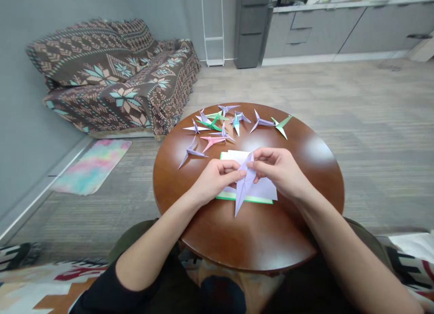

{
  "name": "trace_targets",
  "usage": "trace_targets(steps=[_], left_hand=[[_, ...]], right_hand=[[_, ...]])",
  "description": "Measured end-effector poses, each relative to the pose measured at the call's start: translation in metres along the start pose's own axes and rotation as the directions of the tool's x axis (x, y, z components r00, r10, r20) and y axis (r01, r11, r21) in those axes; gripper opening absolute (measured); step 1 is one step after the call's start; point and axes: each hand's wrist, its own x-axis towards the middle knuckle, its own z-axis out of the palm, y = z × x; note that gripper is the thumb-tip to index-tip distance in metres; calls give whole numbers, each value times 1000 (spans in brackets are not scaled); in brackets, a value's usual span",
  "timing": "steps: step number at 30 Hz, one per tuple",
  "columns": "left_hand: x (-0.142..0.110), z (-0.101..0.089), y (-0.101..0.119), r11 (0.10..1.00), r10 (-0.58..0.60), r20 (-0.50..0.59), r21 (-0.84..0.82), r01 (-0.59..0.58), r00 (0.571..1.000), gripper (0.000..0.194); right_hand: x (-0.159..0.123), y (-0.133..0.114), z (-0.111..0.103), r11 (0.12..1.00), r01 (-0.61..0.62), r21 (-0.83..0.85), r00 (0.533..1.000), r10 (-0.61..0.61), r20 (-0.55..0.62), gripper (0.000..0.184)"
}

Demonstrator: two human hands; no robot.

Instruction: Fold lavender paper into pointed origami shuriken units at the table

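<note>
A piece of folded lilac paper (244, 183) is held up over the middle of the round table (251, 244), its long point directed down towards the near edge. The left hand (219, 177) pinches its left side between thumb and fingers. The right hand (278, 168) is also closed on it, thumb in front, near its upper end; the tips of the fingers behind the paper are hidden. The hands are near each other, with the paper between them.

Below the hands lies a stack of paper sheets (270, 193), white and lilac on top, with green showing along its border. It sits around the table's centre, partly covered by the hands and the folded piece.

More folded paper shapes stand on the far half of the table. A lilac shape (191, 153) is the closest to the left edge, with a pink shape (213, 141) to its right. Beyond the pink one is a bright green shape (212, 123) among several lilac ones, and right of these stands a blue and white shape (236, 123). Towards the far right edge, a pale green shape (282, 126) stands just beside another lilac shape (260, 121)
</note>
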Motion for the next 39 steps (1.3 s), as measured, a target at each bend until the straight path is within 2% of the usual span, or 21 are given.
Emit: trace_targets(steps=[4,7,10,14,19,21,24,28,32,39], left_hand=[[0,1,2,999,6,22,40,-7,1000,28],[1,1,4,996,35,40,76,-38,999,28],[2,0,2,985,132,-39,114,-127,990,29],[6,0,0,984,179,-132,27,-177,975,35],[7,2,2,982,187,-108,16,-187,976,42],[7,3,2,982,191,-117,19,-190,975,41],[6,4,0,984,172,-169,-10,-176,970,42],[6,6,-3,981,169,-236,-48,-185,957,40],[6,6,-2,978,195,-242,-21,-207,950,34],[6,3,-1,968,246,-235,8,-251,940,29]], right_hand=[[0,1,0,1000,11,-21,1000,-11,-9,28],[-1,2,2,992,83,-100,995,-89,-56,27],[-1,5,3,969,187,-162,977,-201,-73,20],[-1,10,4,946,281,-160,957,-290,-34,34],[-3,13,6,834,388,-392,904,-426,-12,9],[-4,12,7,782,404,-474,886,-463,-9,5],[-5,11,9,761,390,-518,898,-439,32,8],[-4,12,10,786,343,-515,928,-370,54,21],[-3,15,9,809,312,-498,932,-363,-6,14],[-4,14,11,878,314,-361,940,-340,-11,15]])
